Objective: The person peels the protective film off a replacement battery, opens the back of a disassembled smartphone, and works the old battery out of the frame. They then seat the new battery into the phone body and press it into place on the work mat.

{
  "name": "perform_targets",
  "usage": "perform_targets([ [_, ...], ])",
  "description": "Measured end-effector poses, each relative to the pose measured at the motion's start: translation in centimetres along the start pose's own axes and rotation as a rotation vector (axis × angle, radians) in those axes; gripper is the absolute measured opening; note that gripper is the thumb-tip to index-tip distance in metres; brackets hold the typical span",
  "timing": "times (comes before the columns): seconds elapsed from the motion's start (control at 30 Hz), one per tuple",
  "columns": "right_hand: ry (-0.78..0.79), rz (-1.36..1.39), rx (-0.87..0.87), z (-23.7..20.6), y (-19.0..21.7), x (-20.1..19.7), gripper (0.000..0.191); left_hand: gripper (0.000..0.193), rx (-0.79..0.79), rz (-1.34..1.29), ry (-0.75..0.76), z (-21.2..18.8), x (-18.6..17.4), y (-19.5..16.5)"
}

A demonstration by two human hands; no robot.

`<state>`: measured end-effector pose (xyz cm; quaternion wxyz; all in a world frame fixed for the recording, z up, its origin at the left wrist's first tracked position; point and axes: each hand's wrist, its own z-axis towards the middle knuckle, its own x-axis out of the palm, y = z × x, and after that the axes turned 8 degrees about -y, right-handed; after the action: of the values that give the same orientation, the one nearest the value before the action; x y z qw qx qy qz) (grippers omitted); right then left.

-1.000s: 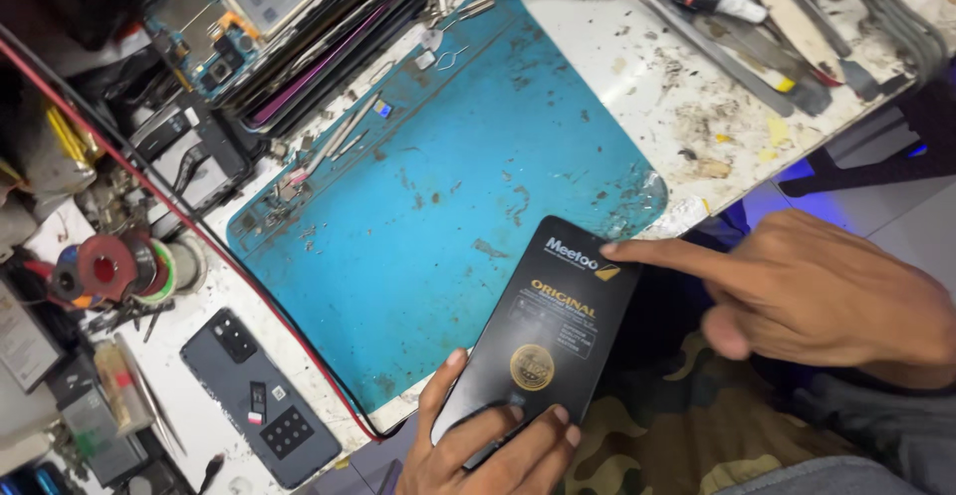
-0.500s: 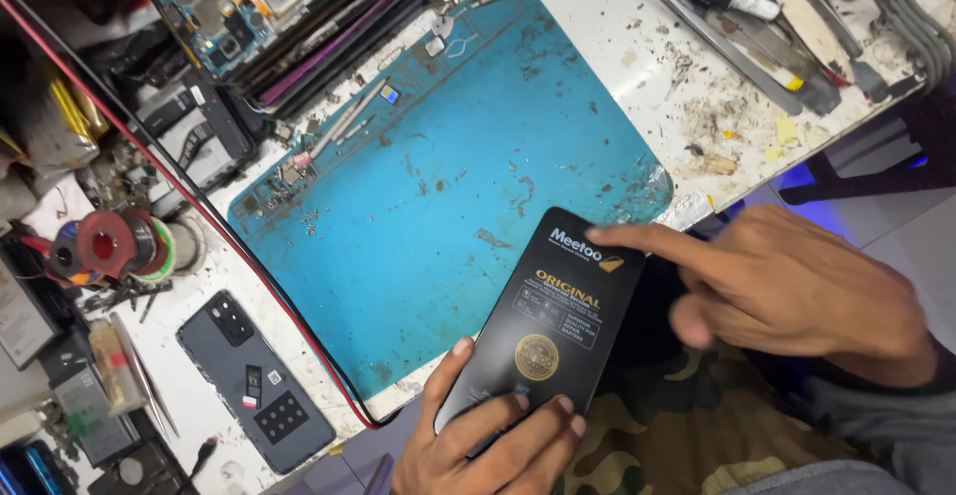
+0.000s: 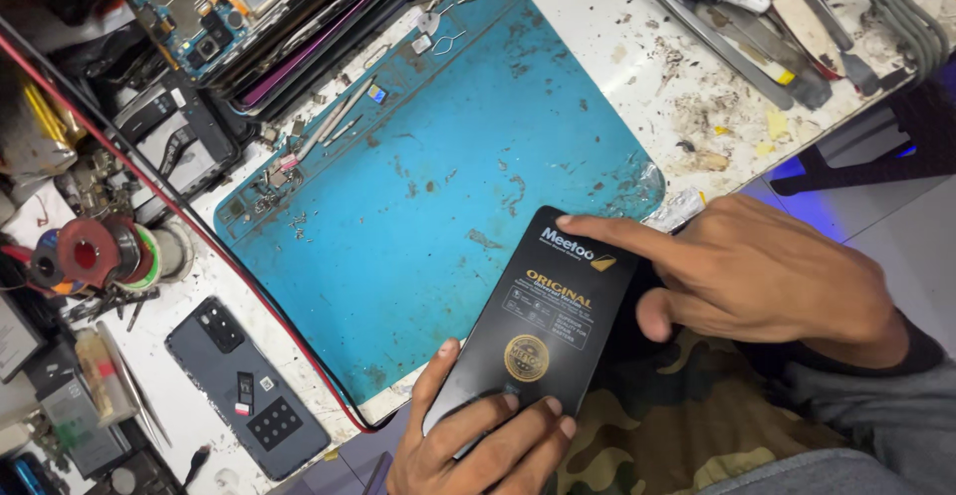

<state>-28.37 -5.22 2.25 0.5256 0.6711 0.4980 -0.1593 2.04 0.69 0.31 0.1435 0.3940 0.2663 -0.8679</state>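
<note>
While the black flat box (image 3: 543, 326) is held over the near edge of the blue mat (image 3: 438, 206), it is gripped at its bottom end by the left hand (image 3: 478, 440), whose thumb lies along the left side and whose fingers are curled over the front. Its top end is touched by the right hand (image 3: 757, 276), with one long finger laid flat across the upper corner and the thumb bent close to the right side. The box is tilted, and gold print and a round gold sticker are seen on its face. Part of the box is over the mat and part is over a lap in green patterned cloth (image 3: 697, 405). A grey phone back (image 3: 249, 390) is laid on the white table (image 3: 637, 57) left of the mat. A thin red wire (image 3: 199, 236) is run along the mat's left edge. Spools of wire (image 3: 95, 256) are seen further left, and metal tweezers (image 3: 707, 32) are laid at the top right.
</note>
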Motion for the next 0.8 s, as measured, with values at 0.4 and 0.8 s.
perform_targets([
  [0.4,0.078,0.052,0.08,-1.8,-3.7,0.8,0.101,0.022,-0.056,0.004,0.049,-0.2,-0.2,0.2],
  [0.8,-0.591,0.088,-0.468,-0.1,-1.4,0.0,0.017,0.022,-0.037,0.017,0.032,-0.6,0.1,0.2],
])
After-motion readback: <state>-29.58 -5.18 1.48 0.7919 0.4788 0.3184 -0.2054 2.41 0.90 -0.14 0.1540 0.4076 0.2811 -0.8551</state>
